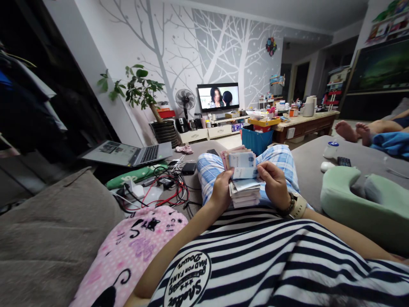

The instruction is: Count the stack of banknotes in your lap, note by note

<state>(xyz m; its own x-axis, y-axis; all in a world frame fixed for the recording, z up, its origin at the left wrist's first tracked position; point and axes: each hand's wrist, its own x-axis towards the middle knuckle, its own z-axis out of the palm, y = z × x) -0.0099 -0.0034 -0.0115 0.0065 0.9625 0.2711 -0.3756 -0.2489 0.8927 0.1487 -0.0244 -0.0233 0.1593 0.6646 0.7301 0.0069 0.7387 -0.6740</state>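
Both of my hands are up in front of my lap, over blue checked trousers (281, 160). My left hand (222, 187) is closed round a fanned bundle of banknotes (242, 160), pinkish ones behind and bluish ones in front. The fingers of my right hand (273, 183) pinch the right edge of a bluish note in that bundle. Just below, a thick stack of banknotes (245, 197) rests against my striped shirt (255, 251). What lies under the stack is hidden. A watch with a pale strap (299, 207) is on my right wrist.
An open laptop (128, 154) and tangled cables (171, 187) lie on the left. A green neck pillow (354, 204) and a white mouse (327, 166) are on the right. Another person's feet (354, 130) rest on the sofa. A blue bin (256, 140) stands ahead, beside a cluttered table (306, 120).
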